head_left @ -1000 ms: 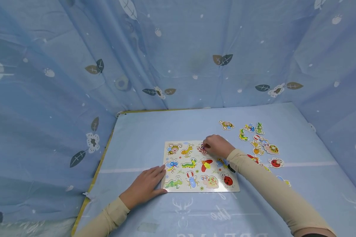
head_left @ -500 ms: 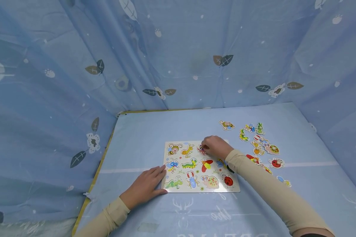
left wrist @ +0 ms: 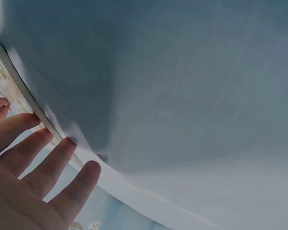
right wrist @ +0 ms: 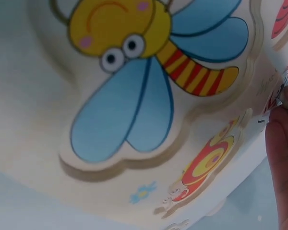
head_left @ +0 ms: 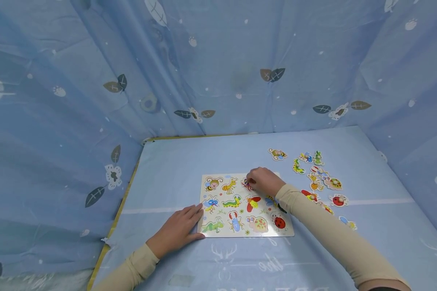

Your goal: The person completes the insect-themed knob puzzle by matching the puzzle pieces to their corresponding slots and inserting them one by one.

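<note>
A pale insect puzzle board [head_left: 222, 234] lies on the table, its recesses showing pictures of insects. My left hand [head_left: 176, 231] rests on its left edge; in the left wrist view the fingers [left wrist: 62, 153] stretch straight along the rim. At the top row my right hand [head_left: 265, 181] bends over the red-and-purple spider puzzle piece [head_left: 246, 184]. Finger and thumb pinch it, partly hiding it; in the right wrist view the hand [right wrist: 283, 139] shows at the right border. Close to that camera is the blue-winged insect picture [right wrist: 125, 110].
Right of the board lie loose knobbed puzzle pieces: a bee [head_left: 278, 154], a caterpillar [head_left: 298, 166], a ladybird [head_left: 338, 200] and several others, some overlapping. Blue patterned cloth [head_left: 175, 161] covers the table, and a blue curtain [head_left: 236, 52] hangs behind and at the sides.
My right hand has shifted slightly left and toward me over the spider piece. The left hand stays at the board's edge, and the loose pieces lie as before.
</note>
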`<state>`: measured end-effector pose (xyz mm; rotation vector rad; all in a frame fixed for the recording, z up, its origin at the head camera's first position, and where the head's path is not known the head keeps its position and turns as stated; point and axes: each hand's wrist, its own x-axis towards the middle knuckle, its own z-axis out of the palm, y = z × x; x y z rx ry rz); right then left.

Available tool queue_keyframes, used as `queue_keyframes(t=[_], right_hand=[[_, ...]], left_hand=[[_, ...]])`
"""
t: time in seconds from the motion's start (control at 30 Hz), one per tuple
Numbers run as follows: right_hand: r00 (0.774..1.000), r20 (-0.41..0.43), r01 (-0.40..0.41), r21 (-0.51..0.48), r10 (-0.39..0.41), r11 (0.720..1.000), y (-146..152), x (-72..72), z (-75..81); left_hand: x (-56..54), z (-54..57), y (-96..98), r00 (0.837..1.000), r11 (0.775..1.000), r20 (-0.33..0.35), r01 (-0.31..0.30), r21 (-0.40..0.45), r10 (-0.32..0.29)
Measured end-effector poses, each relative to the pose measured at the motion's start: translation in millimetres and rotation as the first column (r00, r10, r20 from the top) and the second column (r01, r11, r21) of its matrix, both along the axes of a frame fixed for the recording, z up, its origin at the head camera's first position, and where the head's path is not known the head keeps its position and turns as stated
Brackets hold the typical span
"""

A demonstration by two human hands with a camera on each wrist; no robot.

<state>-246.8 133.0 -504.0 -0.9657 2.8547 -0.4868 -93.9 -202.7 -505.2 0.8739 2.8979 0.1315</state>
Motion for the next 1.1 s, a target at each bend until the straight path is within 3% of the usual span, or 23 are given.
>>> queue_keyframes(t=[0.17, 0.4, 0.5, 0.6, 0.8, 0.93, 1.1], right_hand=[[0.999, 0.038, -0.033, 0.035, 0.032, 0.999, -2.4, -4.9, 7.5], [0.978, 0.181, -0.124, 0.092, 0.106, 0.988, -2.7, -21.5, 26.8], [0.971, 0.232, -0.094, 0.118, 0.065, 0.989, 5.7, -31.6, 35.9], [0.968, 0.247, 0.0, 0.14, -0.035, 0.99, 19.6, -45.0, 42.3], [0.953, 0.203, 0.197, 0.157, -0.226, 0.968, 47.2, -73.8, 48.1], [0.955, 0.131, 0.246, 0.142, -0.265, 0.959, 60.2, -82.4, 50.2], [0.966, 0.026, 0.25, 0.183, -0.259, 0.951, 74.0, -92.8, 37.6]], left_hand=[[0.0, -0.3, -0.7, 1.0, 1.0, -0.002, -0.005, 0.005, 0.005], [0.1, -1.5, -2.8, 1.0, 1.0, 0.006, -0.002, 0.014, 0.001], [0.0, -1.6, -2.5, 1.0, 1.0, 0.006, 0.005, 0.01, -0.005], [-0.4, -1.1, -1.7, 1.0, 1.0, 0.002, 0.011, 0.003, -0.011], [-0.3, 1.9, -3.5, 1.0, 1.0, 0.007, 0.008, -0.017, -0.008], [1.6, 2.7, -4.5, 1.0, 1.0, 0.01, 0.008, -0.011, -0.008], [3.4, 2.1, -4.7, 0.999, 0.999, -0.012, 0.036, 0.01, -0.036]])
